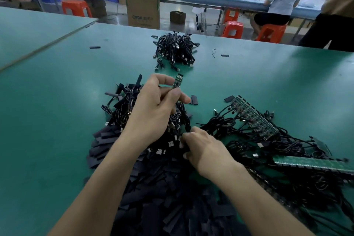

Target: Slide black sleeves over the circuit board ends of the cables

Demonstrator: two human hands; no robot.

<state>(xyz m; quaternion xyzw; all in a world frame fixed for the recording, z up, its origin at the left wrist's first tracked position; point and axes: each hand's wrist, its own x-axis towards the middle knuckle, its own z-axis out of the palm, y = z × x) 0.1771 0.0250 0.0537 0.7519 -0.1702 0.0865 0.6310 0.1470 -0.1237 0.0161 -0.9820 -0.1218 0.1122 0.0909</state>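
My left hand (pixel 153 109) pinches a small circuit board (pixel 178 81) at the end of a black cable and holds it upright above the green table (pixel 57 120). Lower down, my right hand (pixel 201 147) has its fingers curled into the tangle of black cables (pixel 178 120); what it holds there is hidden. A large heap of flat black sleeves (pixel 162 193) lies under and between my forearms. To the right lie more cables still joined to strips of green circuit boards (pixel 254 119).
A separate pile of black cables (pixel 176 51) sits farther back on the table. Loose sleeves (pixel 194 99) lie scattered around. A long green board panel (pixel 314 164) lies at the right. Beyond the table edge stand a cardboard box (pixel 143 10), orange stools and people.
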